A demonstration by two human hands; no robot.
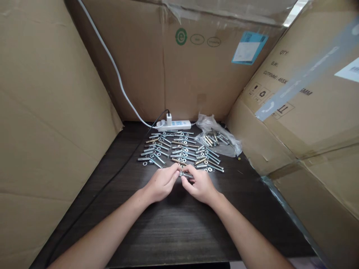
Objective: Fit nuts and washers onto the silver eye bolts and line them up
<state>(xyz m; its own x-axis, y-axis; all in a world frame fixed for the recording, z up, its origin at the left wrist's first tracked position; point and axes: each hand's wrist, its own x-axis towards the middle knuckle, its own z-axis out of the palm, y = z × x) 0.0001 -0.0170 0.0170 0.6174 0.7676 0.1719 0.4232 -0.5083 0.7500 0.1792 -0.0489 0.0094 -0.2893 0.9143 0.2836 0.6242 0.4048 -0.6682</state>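
My right hand (pixel 199 184) pinches a metal bolt (pixel 187 175) between thumb and fingers, low over the dark table. At the bolt's left end, the closed fingertips of my left hand (pixel 163 183) meet it; the exact contact is partly hidden. Just beyond my hands lie rows of loose bolts and metal sleeves (pixel 183 151), some silver, some brassy. Washers (pixel 144 163) and nuts (pixel 209 169) lie among them. The nearest pieces of the middle row are partly covered by my fingers.
A clear plastic bag (pixel 232 148) with more metal hardware lies at the back right. Behind the rows sits a white power strip (pixel 179 124) with a plug. A black cable (pixel 112 177) crosses the table (pixel 157 231) on the left. Cardboard walls (pixel 193 82) enclose three sides.
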